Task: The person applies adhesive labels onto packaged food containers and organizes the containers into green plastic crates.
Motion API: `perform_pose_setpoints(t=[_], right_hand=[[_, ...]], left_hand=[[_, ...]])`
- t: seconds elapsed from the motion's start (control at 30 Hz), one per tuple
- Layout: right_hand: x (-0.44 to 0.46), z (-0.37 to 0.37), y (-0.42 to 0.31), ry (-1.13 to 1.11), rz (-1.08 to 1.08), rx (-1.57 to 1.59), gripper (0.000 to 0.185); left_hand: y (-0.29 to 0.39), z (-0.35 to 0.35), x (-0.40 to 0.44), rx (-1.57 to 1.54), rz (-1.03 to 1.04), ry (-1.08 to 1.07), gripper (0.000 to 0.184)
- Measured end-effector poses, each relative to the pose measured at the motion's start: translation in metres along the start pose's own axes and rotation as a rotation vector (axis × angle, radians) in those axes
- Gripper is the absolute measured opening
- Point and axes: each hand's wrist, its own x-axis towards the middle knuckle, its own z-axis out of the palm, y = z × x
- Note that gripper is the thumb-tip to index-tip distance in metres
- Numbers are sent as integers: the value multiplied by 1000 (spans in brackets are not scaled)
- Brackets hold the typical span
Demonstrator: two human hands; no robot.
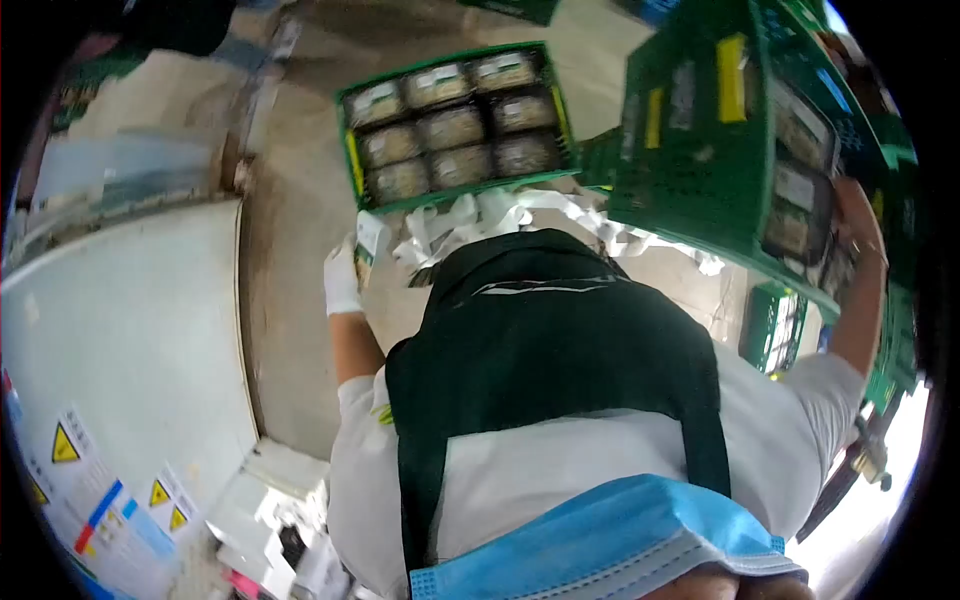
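Note:
My left hand [342,278], in a white glove, is closed on a small labelled pack [370,238], seen nearly edge-on. Close by is a green crate [352,165] holding several dark trays of pale food under clear lids [450,128]. On the far right, my bare right hand [858,215] reaches into a stacked green crate [690,150]. Its fingers are at the edge of a black lidded food tray [797,205]; they are partly hidden, so I cannot tell whether they grip it.
Crumpled white strips [460,222] lie between my apron and the nearer crate. A pale cabinet [130,340] with warning labels stands at left. More green crates [775,325] are at right, below the stacked one. Tiled floor [290,350] shows beside the cabinet.

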Motion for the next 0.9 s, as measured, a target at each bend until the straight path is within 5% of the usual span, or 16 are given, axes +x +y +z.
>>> perform_pose_setpoints(t=[0.1, 0.2, 0.27, 0.33, 0.37, 0.47, 0.5, 0.6, 0.63, 0.7, 0.73, 0.77, 0.83, 0.9], right_hand=[[-31, -20, -79, 84, -63, -724, 29], [-57, -23, -199, 295, -404, -1096, 29], [-57, 7, -289, 314, -668, -1109, 29], [-49, 78, -386, 143, -699, -969, 33], [-18, 111, -408, 120, -799, -865, 32], [166, 262, -438, 20, -1136, -540, 29], [170, 313, -469, -191, -1101, -622, 26], [310, 486, -447, -329, -814, -608, 28], [316, 521, -446, -427, -503, -481, 28], [373, 581, -423, -249, -642, -686, 39], [402, 611, -398, 36, -827, -696, 44], [400, 613, -393, 43, -720, -612, 45], [394, 628, -379, 382, -896, -696, 45], [392, 611, -395, 145, -785, -783, 46]], left_hand=[[-31, -41, 57, 186, -153, -30, 34], [-45, -49, 112, -1, -254, 5, 37], [-47, -42, 153, 71, -233, -53, 37], [-31, -25, 161, 126, -218, -105, 32], [-5, -5, 155, 94, -233, -92, 29], [-67, 26, 234, -259, -412, -186, 19], [-64, 41, 237, -317, -455, -167, 17], [-79, 59, 275, -371, -601, -150, 13], [-85, 61, 292, -341, -615, -99, 14], [-77, 68, 314, -438, -590, -131, 15], [-62, 80, 327, -331, -612, -91, 17], [-68, 85, 344, -317, -535, -132, 20], [-81, 109, 388, -265, -538, -102, 23], [-73, 136, 424, -243, -640, 11, 24]])
